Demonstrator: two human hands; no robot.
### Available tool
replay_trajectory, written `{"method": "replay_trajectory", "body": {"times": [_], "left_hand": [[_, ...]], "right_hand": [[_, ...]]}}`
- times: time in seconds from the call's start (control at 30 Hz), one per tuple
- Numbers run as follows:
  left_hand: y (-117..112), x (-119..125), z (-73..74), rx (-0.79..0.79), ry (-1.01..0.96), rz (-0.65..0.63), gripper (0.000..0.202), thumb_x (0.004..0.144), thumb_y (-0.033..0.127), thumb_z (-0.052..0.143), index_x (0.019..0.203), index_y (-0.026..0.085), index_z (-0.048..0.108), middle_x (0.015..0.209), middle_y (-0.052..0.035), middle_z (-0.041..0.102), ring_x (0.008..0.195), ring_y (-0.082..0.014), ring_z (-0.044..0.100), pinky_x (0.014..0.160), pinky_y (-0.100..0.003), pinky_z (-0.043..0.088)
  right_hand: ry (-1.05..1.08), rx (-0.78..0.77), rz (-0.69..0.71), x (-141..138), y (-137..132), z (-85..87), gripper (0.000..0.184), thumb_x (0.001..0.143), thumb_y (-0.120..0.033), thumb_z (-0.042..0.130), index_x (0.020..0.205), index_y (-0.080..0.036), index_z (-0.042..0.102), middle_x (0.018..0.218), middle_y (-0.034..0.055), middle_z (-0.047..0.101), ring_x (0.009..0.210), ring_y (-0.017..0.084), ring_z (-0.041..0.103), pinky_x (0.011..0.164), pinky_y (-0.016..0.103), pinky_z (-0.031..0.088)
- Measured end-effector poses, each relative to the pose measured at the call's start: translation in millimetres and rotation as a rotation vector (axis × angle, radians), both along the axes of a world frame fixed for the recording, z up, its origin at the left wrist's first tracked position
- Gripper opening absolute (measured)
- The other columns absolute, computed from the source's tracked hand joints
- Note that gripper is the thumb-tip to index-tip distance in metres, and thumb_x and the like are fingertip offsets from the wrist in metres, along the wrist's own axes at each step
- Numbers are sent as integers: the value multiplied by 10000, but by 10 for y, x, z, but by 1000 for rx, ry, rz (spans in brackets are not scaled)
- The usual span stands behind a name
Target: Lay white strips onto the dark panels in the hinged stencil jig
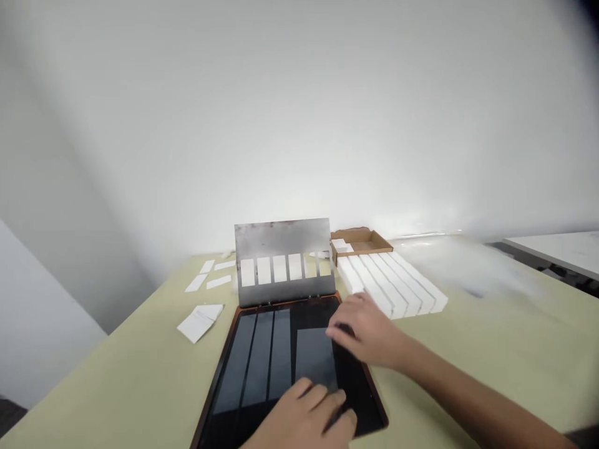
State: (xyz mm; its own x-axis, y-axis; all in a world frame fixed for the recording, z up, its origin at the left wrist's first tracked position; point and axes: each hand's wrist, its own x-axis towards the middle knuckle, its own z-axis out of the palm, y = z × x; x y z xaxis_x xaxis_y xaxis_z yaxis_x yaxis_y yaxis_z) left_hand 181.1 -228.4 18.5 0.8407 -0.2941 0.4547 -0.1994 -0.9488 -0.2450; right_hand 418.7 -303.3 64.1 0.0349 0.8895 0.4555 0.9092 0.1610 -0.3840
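Observation:
A shallow black tray (365, 399) with a brown rim lies in front of me. Several dark grey strips (257, 358) show side by side on its left. A wider dark grey rectangular sheet (316, 355) sits slightly askew to their right. My left hand (306, 415) is over the sheet's lower edge, fingers bent but apart. At the sheet's upper right corner is my right hand (369, 330), thumb near the corner and separated from the curled fingers. A metal plate with rectangular cutouts (285, 234) stands raised on hinges at the tray's far edge.
Right of the plate lies a row of long white blocks (393, 284), with an open cardboard box (367, 243) behind. White slips (219, 282) and a folded white paper (200, 321) are on the left of the yellowish table (140, 374). Clear plastic sheeting (468, 268) covers the back right.

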Motion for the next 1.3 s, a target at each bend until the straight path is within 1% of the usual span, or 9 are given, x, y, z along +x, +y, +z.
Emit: {"method": "replay_trajectory", "body": {"times": [0.07,0.13,0.27,0.33,0.47,0.57,0.67,0.9,1.3], "left_hand": [[41,-68,-45,8,-10,-36,235,1043,284,664,1275,251,651,1186,-17,766,848,-170,678,745,-316,443],[164,-125,28,-22,16,-61,305,1069,315,641,1372,289,618,1233,2,750,948,-170,678,834,-316,450],[543,-175,317,-234,215,44,255,1036,455,685,1193,255,694,1185,8,743,1106,-204,635,997,-352,420],[730,-161,401,-290,243,114,199,1044,405,675,1154,245,711,1217,-14,725,1174,-232,600,1025,-380,404],[955,-108,312,-356,241,129,174,1063,368,636,1156,259,734,1247,-23,713,1177,-260,574,1006,-405,382],[994,-101,164,-381,211,152,230,1083,387,599,1251,274,708,1264,-24,713,1189,-279,566,1038,-435,341],[997,-124,117,-334,198,154,302,1089,411,580,1356,298,668,1350,-52,681,1238,-309,555,1070,-470,313],[981,-188,249,-322,293,-11,360,1051,515,624,1347,322,693,1398,-95,671,1263,-346,587,1122,-513,287],[986,-226,301,-257,425,-6,513,1036,621,595,1439,311,665,1543,-124,592,1338,-404,592,1126,-562,280]], "right_hand": [[-6,-81,99,-244,56,-149,219,990,-443,674,914,-269,783,888,11,776,924,224,668,956,419,464],[8,-128,121,-298,84,-276,223,993,-446,673,983,-263,799,956,27,794,976,244,665,969,442,462],[45,-186,107,-183,110,-409,382,994,-525,664,1252,-263,767,1307,72,755,1248,328,603,1137,543,389],[56,-219,92,-153,109,-424,533,979,-588,663,1408,-272,689,1476,81,664,1386,373,513,1215,602,302],[85,-279,60,-185,67,-411,736,931,-676,677,1539,-276,572,1604,100,533,1462,395,429,1258,642,215],[84,-324,95,-197,23,-401,845,892,-702,706,1586,-263,506,1601,105,522,1466,371,422,1285,613,179],[40,-399,134,-165,-4,-412,891,911,-719,673,1634,-265,420,1662,94,445,1523,368,345,1303,624,113],[-27,-486,129,-119,-5,-464,873,969,-713,597,1671,-266,334,1738,69,319,1594,347,235,1317,622,101],[-20,-568,112,-106,18,-422,980,921,-817,576,1683,-256,321,1748,74,294,1604,381,197,1304,656,128]]}}
